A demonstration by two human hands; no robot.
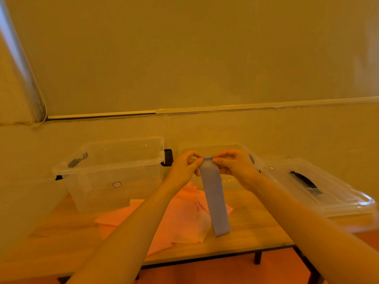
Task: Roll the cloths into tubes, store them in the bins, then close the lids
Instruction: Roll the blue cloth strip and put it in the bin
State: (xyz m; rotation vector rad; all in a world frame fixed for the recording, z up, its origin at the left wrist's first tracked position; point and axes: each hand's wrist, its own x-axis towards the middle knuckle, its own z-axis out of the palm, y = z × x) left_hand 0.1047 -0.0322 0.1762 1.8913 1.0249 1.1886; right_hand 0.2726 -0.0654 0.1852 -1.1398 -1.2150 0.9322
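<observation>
Both hands, left hand point(185, 166) and right hand point(233, 163), pinched the top edge of a folded blue cloth strip point(215, 198) hanging above pink cloths point(180, 218), in front of the clear plastic bins point(114, 171).

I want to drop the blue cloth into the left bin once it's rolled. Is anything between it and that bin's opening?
Nothing visible blocks it. The left bin stands open with no lid on, just left of the blue cloth, which both hands pinch at its top edge, hanging above the pink cloths.
</observation>
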